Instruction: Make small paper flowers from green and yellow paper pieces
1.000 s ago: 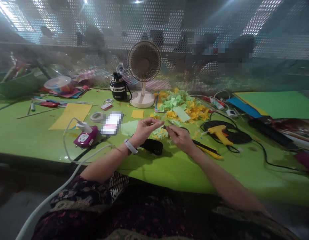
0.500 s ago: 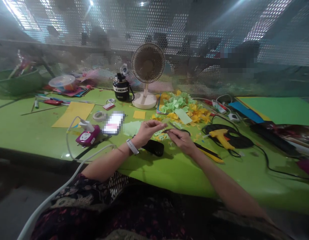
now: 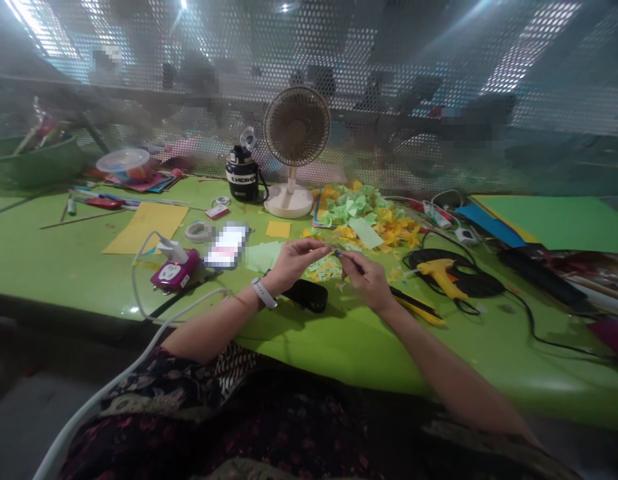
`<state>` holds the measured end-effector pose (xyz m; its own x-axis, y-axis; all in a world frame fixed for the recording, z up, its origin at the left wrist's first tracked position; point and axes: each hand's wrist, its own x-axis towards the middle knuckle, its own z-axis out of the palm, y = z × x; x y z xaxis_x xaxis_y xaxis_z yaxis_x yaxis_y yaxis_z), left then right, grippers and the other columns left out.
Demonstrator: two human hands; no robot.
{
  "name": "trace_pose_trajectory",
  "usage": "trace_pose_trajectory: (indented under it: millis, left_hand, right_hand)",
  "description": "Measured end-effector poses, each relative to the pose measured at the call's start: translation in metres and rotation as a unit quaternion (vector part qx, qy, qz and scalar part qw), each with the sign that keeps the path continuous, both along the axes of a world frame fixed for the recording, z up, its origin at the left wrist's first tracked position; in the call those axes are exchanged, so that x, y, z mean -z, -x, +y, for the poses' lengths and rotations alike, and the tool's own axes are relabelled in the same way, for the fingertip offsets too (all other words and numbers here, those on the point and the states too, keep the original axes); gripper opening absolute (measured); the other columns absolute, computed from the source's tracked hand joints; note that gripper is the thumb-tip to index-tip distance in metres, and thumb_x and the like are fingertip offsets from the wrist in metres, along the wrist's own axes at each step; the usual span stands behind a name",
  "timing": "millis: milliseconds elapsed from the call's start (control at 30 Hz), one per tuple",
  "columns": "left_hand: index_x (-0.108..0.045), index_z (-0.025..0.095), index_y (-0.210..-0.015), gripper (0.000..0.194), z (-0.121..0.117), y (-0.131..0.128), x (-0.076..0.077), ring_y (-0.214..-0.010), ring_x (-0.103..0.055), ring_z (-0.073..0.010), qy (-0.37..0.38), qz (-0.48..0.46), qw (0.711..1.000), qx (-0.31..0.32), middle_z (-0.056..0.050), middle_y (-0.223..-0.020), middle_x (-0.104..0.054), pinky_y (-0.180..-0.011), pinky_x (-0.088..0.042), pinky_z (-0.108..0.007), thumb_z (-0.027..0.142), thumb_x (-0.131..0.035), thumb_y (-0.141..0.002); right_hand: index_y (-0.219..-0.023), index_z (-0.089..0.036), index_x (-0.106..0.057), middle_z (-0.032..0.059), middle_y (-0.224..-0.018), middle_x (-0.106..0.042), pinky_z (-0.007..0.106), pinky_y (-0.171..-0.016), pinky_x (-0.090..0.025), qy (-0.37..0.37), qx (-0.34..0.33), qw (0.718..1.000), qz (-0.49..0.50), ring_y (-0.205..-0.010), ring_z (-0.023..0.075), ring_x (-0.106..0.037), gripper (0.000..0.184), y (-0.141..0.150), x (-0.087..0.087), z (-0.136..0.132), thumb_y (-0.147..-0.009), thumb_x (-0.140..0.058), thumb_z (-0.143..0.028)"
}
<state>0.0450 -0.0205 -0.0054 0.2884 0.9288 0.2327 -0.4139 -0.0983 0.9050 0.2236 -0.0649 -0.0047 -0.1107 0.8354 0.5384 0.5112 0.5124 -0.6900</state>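
A thin tool [image 3: 349, 262] is pinched by the right hand [image 3: 367, 281] just before the paper scraps [image 3: 369, 215], and the left hand's [image 3: 293, 261] fingertips are pressed together beside its tip, anything held there too small to tell.

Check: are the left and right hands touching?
Apart: the head view shows a narrow gap between the fingertips of the left hand and those of the right hand.

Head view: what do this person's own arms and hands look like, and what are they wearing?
Both forearms are bare, with no sleeve reaching them. The left hand has a white watch-style band at its wrist; the right hand shows no band. Dark floral-print clothing shows below the arms.
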Motion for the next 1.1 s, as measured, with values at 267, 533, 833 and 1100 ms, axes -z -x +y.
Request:
trace_pose_trajectory:
  millis: [267, 533, 833, 1100]
  left_hand:
    - [-0.077, 0.019, -0.074, 0.030, 0.0000, -0.0006, 0.0002, -0.080, -0.069, -0.0150, 0.004, -0.012, 1.000, -0.001, -0.003, -0.082, -0.076, -0.088, -0.054, -0.036, 0.041, -0.091, -0.057]
    - [-0.071, 0.017, -0.064, 0.032, -0.0024, 0.0008, -0.0030, -0.073, -0.066, -0.0119, -0.002, -0.001, 0.999, -0.038, -0.001, -0.073, -0.073, -0.082, -0.054, -0.032, 0.041, -0.091, -0.057]
    - [-0.074, 0.017, -0.071, 0.037, -0.0006, 0.0000, -0.0005, -0.077, -0.069, -0.0155, 0.010, 0.002, 1.000, -0.015, -0.002, -0.077, -0.075, -0.087, -0.055, -0.037, 0.045, -0.091, -0.054]
    - [-0.071, 0.016, -0.067, 0.035, -0.0009, 0.0010, 0.0017, -0.076, -0.069, -0.0153, 0.007, 0.007, 1.000, -0.030, -0.003, -0.076, -0.075, -0.085, -0.054, -0.036, 0.044, -0.090, -0.058]
  right_hand:
    - [-0.089, -0.020, -0.069, -0.0027, -0.054, -0.056, 0.029, -0.055, -0.047, 0.075, -0.064, 0.995, 0.011, -0.050, 0.0142, -0.053, 0.040, -0.0036, 0.0040, 0.0019, -0.095, -0.051, -0.055]
    - [-0.104, -0.022, -0.069, 0.0056, -0.089, -0.072, 0.033, -0.071, -0.054, -0.034, 0.013, 0.999, -0.024, -0.077, 0.0193, -0.066, 0.028, 0.0009, 0.0058, -0.0012, -0.089, -0.066, -0.045]
    - [-0.098, -0.021, -0.069, 0.0010, -0.073, -0.066, 0.027, -0.044, -0.048, 0.081, -0.064, 0.993, 0.050, -0.046, 0.0115, -0.055, 0.030, -0.0016, 0.0073, 0.0021, -0.089, -0.063, -0.049]
    - [-0.103, -0.022, -0.069, 0.0071, -0.093, -0.072, 0.035, -0.068, -0.058, -0.007, -0.001, 1.000, 0.016, -0.076, 0.0195, -0.068, 0.028, 0.0027, 0.0073, -0.0010, -0.090, -0.065, -0.046]
